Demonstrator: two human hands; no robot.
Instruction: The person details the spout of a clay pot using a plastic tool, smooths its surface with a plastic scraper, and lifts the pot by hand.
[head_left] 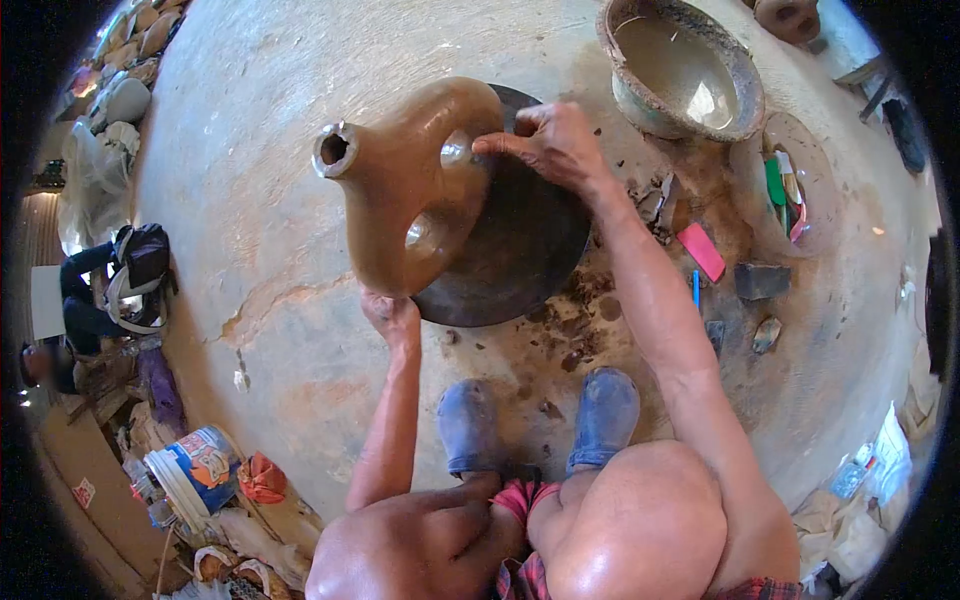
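Note:
A brown clay vessel (385, 195) with a tubular, looped body, two round holes and a short open spout (333, 150) is tilted over a dark round board (530, 260). My left hand (390, 316) grips its lower end from below; the fingers are mostly hidden behind the clay. At the vessel's right side is my right hand (560, 150), its fingers curled and its thumb reaching to the clay beside the upper hole. Whether anything small sits inside those curled fingers I cannot make out.
A wide basin (635, 108) of cloudy water stands at upper right. Near it lie a shallow dish (818, 220) with tools, a pink piece (702, 252), a dark block (762, 281) and clay crumbs. A bucket (205, 470) and bags line the left. Blue clogs (605, 410) are below.

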